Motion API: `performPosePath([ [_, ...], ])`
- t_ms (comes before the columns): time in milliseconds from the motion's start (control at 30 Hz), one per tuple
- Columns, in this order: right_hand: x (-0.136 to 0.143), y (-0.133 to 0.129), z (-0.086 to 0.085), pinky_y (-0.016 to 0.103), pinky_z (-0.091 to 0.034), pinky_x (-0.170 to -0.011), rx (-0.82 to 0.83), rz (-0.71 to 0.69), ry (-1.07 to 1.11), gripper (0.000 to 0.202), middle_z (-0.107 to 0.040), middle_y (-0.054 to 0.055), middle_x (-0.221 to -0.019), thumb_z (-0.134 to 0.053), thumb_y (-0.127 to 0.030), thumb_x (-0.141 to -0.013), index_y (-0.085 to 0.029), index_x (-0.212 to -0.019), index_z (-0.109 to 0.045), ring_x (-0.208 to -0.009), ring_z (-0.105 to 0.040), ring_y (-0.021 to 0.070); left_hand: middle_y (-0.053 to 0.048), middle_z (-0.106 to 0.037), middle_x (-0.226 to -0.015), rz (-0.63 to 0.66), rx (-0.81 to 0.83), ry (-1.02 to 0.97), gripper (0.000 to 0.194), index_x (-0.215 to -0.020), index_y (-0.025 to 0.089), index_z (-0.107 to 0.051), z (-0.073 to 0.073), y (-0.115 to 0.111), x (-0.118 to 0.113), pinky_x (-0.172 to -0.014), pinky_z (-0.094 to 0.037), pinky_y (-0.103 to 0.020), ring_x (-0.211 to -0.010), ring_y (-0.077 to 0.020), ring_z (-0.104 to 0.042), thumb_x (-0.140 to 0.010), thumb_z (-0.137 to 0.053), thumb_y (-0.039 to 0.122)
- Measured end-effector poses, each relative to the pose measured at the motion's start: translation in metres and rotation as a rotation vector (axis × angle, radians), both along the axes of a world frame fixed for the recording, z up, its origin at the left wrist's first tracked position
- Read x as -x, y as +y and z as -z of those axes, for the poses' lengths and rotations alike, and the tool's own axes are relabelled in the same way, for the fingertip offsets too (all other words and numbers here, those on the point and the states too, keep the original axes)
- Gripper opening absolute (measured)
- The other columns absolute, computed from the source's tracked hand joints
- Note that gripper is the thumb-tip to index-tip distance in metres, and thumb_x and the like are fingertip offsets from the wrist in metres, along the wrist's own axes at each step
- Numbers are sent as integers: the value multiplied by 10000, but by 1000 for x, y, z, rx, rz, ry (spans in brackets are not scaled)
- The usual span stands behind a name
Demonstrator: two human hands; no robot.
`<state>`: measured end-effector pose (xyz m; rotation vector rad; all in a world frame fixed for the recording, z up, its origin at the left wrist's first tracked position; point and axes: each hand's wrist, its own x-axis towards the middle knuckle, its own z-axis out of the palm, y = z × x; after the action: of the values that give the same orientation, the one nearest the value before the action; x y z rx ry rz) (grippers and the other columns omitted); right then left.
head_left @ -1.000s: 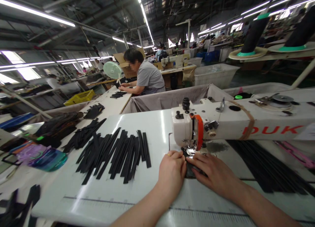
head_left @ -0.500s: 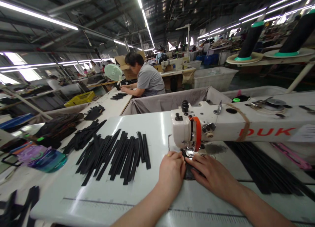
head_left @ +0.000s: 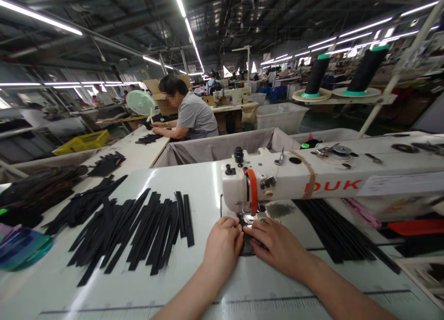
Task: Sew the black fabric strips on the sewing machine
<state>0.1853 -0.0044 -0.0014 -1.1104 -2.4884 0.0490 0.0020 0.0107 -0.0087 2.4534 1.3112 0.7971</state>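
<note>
My left hand (head_left: 224, 240) is closed, its fingertips pinching a small black fabric strip (head_left: 242, 222) just in front of the presser foot of a white sewing machine (head_left: 239, 186). My right hand (head_left: 274, 240) lies close on the other side, thumb and fingers pressed onto the same strip. Most of the strip is hidden under my fingers. Left of the hands, several black strips (head_left: 157, 232) lie in rows on the pale table (head_left: 194, 273). A further bundle of long black strips (head_left: 333, 232) lies under the machine arm on the right.
Thread cones (head_left: 317, 75) stand on a rack behind the machine. A blue-green bottle (head_left: 24, 248) is at the left edge. Beyond the table, a cloth-lined bin (head_left: 222, 146) sits beside a co-worker (head_left: 196, 114) at another table. A printed ruler (head_left: 305, 301) runs along the front.
The camera view has turned to the right, so the scene sits further left in the picture. Both hands stay at the presser foot with the black strip, with little visible movement.
</note>
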Motion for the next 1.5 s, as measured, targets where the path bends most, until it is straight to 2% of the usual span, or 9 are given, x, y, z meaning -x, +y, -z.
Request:
performPosePath([
  [167, -20, 6, -2, 320, -511, -790, -110, 132, -35, 134, -664, 36, -907, -546, -182, -894, -222, -972, -647, -853, -627, 198, -66, -675, -966, -111, 54, -154, 70, -879, 188, -713, 0, 16, 7, -882, -518, -417, -979, -248, -605, -813, -698, 208],
  [333, -79, 12, 1, 436, -493, -630, -277, 718, -225, 122, -619, 177, -801, -485, -180, -881, -152, -864, -603, -748, -608, 328, -90, -609, -1197, -96, 38, -61, 275, -976, 236, -714, 3, 32, 6, -1042, -410, -523, -1201, -312, -502, -779, -751, 424],
  [533, -99, 16, 7, 368, -464, -512, -195, 803, -263, 152, -645, 134, -760, -466, -252, -885, -186, -829, -591, -627, -642, 286, -101, -596, -1282, -202, 77, 22, 312, -1016, 258, -731, -1, 33, 33, -1086, -339, -595, -1322, -365, -411, -739, -781, 393],
  [700, -79, 14, -9, 334, -518, -560, 1, 477, 70, 128, -677, 64, -820, -488, -294, -837, -225, -864, -593, -666, -656, 231, -126, -670, -1084, -383, 84, -146, 199, -719, 166, -703, -20, 22, 60, -984, -456, -472, -1130, -319, -585, -804, -701, 346],
  [833, -56, 5, -15, 286, -556, -669, 164, 130, 290, 108, -683, 38, -851, -515, -255, -865, -241, -871, -621, -761, -668, 193, -18, -636, -624, -59, 736, -483, 462, -848, 158, -610, -19, 1, 21, -445, -433, -253, -450, -141, -556, -849, -546, 615],
  [967, -29, -5, -11, 329, -553, -853, 189, -28, 325, 178, -695, 76, -1042, -530, -284, -921, -235, -989, -687, -974, -664, 217, 20, -608, -601, 67, 1024, -804, 529, -954, 173, -492, -12, -8, -10, -358, -289, -182, -362, -86, -461, -802, -544, 677],
  [1233, -17, -14, -8, 266, -475, -984, 264, -349, 262, 397, -618, 81, -1284, -386, -98, -961, -252, -1259, -600, -1180, -580, 153, 89, -479, -517, -63, 950, -750, 173, -933, 177, -503, -12, 11, 21, -433, -286, -188, -388, -69, -367, -846, -581, 304],
  [1400, -6, -18, 10, 305, -547, -871, -193, -188, 53, 494, -676, 110, -1162, -367, 13, -856, -165, -1258, -592, -1043, -647, 196, -19, -619, -795, -297, 339, -285, 186, -1009, 171, -544, -7, 11, 9, -718, -479, -319, -749, -185, -594, -840, -585, 107],
  [1500, 6, -22, 19, 333, -562, -846, -329, -92, -26, 474, -700, 112, -1086, -378, 37, -798, -114, -1168, -633, -979, -663, 217, -83, -657, -975, -252, 123, -10, 92, -895, 172, -612, -7, 6, 7, -840, -489, -416, -951, -266, -593, -825, -667, 150],
])
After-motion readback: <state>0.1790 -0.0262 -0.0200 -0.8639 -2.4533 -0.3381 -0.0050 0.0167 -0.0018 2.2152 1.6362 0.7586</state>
